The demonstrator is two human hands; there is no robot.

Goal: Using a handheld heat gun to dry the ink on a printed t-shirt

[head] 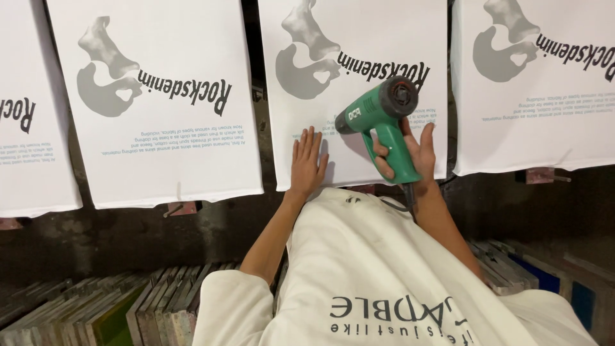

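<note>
**Heat gun on the print, flat hand close by**

The right hand has its grip closed round the handle of the green heat gun, nozzle aimed down and left at the lower part of the middle white printed panel. The left hand lies open and flat on that same panel, fingers spread, holding nothing, just beside where the nozzle points. More white panels hang either side: one to the left, one to the right. The gun's cord drops past the wrist toward the cream shirt. Stacked frames sit below.

The risk, as I read it: those left fingertips sit near the hot air stream, so a small drift of the nozzle could scorch them. Lingering on one spot could mark the fabric or ink, and the cord could snag on the sleeve and jerk the aim.
</note>
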